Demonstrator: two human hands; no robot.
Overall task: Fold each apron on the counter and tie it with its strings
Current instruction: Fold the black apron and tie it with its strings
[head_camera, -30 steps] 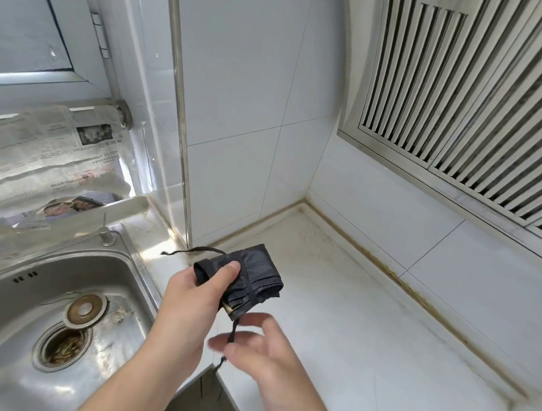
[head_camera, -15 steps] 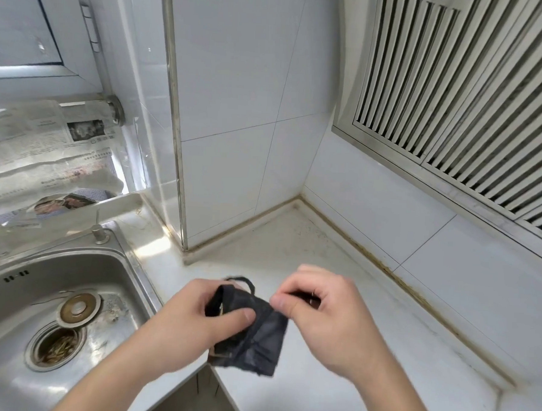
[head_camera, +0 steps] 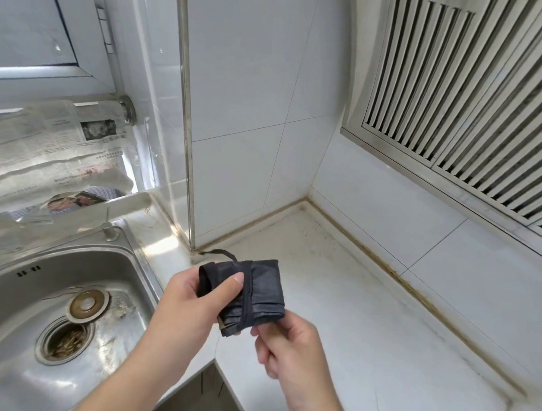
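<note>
The right hand [head_camera: 290, 347] has dropped below the folded apron [head_camera: 252, 295], drawing its string [head_camera: 245, 293] around while the left hand [head_camera: 195, 298] pinches it, so tying is underway.

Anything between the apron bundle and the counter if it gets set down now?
Nothing visible. The left hand grips the folded apron above the counter, and the right hand holds its lower edge near the wrapped string. The counter right of the sink shows bare.

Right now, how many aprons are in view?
1: a folded black fabric apron above the white counter edge, gripped by the left hand, right hand at its lower corner. Others may lie off-frame.
</note>
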